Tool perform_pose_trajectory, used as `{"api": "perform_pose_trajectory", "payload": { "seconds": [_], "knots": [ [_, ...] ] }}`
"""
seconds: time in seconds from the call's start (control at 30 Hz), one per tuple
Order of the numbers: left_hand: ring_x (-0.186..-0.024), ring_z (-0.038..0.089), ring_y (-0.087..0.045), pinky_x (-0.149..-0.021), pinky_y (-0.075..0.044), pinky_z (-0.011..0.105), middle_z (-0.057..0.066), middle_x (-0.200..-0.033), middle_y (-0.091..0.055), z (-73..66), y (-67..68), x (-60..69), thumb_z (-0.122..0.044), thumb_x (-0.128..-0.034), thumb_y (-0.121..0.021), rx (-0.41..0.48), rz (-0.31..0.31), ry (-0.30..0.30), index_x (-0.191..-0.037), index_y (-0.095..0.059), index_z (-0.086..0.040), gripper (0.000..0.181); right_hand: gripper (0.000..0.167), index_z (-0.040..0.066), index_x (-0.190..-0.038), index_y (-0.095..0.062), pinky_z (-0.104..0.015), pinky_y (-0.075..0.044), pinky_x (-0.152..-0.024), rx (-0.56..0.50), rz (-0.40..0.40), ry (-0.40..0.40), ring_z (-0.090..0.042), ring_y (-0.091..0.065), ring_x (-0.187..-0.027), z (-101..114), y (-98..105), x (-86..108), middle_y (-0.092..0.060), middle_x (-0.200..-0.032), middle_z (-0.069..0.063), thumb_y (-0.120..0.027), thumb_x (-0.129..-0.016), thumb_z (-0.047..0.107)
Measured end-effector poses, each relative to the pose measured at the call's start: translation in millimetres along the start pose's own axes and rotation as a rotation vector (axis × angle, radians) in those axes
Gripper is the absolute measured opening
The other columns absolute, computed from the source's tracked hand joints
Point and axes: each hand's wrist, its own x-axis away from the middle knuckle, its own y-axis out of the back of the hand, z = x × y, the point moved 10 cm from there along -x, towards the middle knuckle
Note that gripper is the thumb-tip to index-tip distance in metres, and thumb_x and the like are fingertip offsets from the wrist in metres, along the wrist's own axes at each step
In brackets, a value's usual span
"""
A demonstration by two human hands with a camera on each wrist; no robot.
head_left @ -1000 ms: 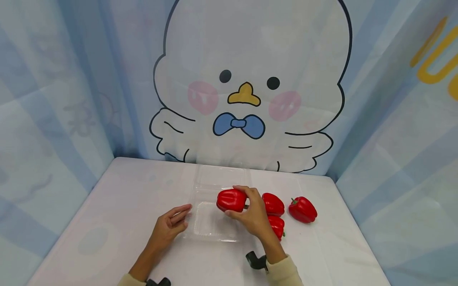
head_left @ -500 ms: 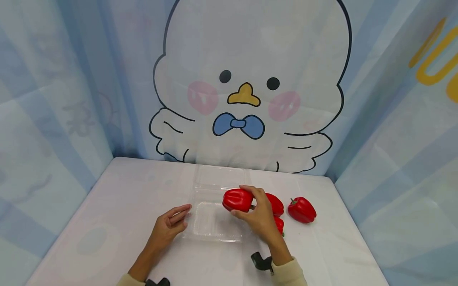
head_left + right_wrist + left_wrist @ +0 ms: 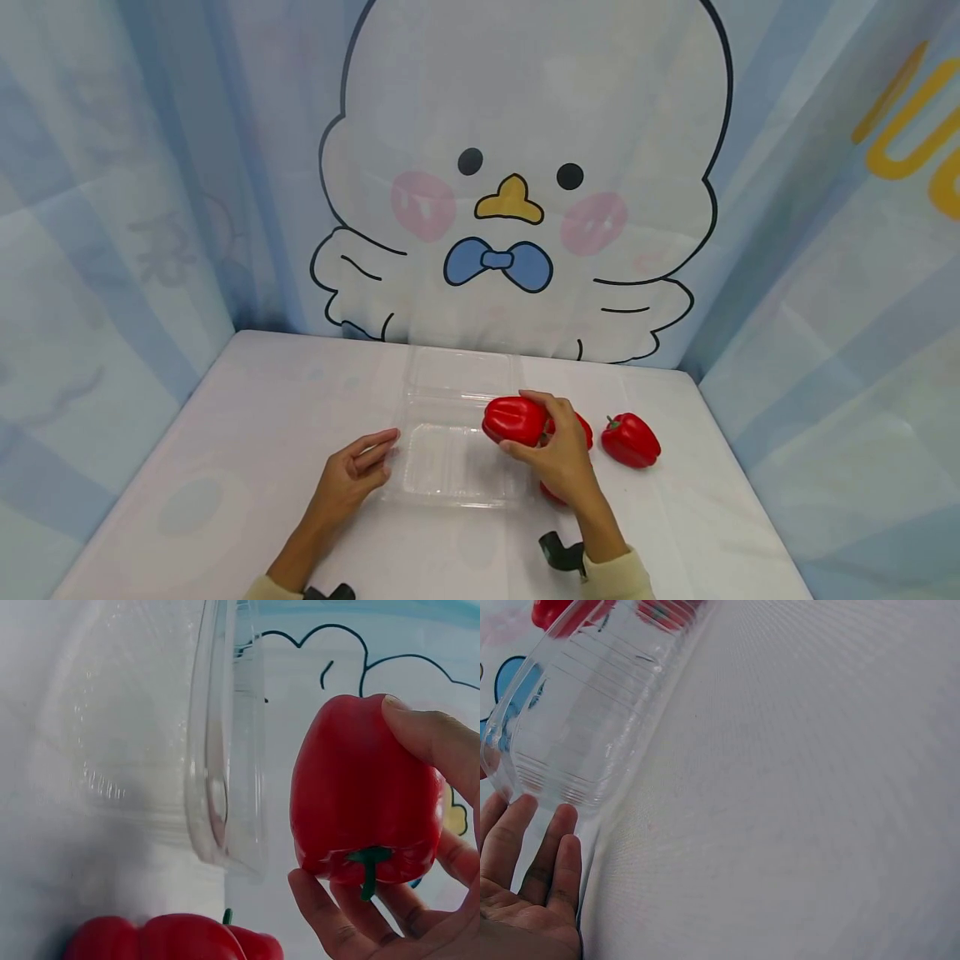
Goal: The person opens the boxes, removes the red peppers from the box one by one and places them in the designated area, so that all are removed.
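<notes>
My right hand (image 3: 558,454) grips a red bell pepper (image 3: 512,420) between thumb and fingers, held above the right side of a clear plastic clamshell box (image 3: 438,462). The pepper's green stem (image 3: 369,859) shows in the right wrist view, beside the box wall. At the box's left edge, my left hand (image 3: 358,473) lies with relaxed fingers; in the left wrist view its fingertips (image 3: 525,804) are at the end wall, perhaps touching it. Two more red peppers, one behind my right hand (image 3: 583,431) and one below it (image 3: 551,493), are partly hidden.
Another red pepper (image 3: 631,440) lies apart on the white tabletop (image 3: 697,508), farther right. The box's lid (image 3: 461,371) lies folded back toward the rear edge. A printed curtain (image 3: 510,308) with a cartoon chick hangs behind the table, with curtains at both sides.
My right hand has carried the pepper to the right, from over the middle of the box to its right side, covering more of the peppers behind. The left hand stays put.
</notes>
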Motion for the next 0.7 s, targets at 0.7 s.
{"api": "perform_pose_trajectory", "payload": {
  "seconds": [0.7],
  "knots": [
    [-0.131,-0.008,-0.058,-0.102,-0.052,0.013,0.024,-0.158,-0.052,0.1,-0.2,0.9,0.007,-0.0968,-0.067,-0.004,-0.016,0.036,-0.151,-0.054,0.004,0.056,0.083,0.027,-0.15,-0.055,-0.055,-0.062,-0.098,0.065,-0.047,-0.046,-0.037,-0.055,-0.135,-19.6,25.1,5.9,-0.055,-0.144,-0.012,-0.096,-0.078,0.023]
  ]
}}
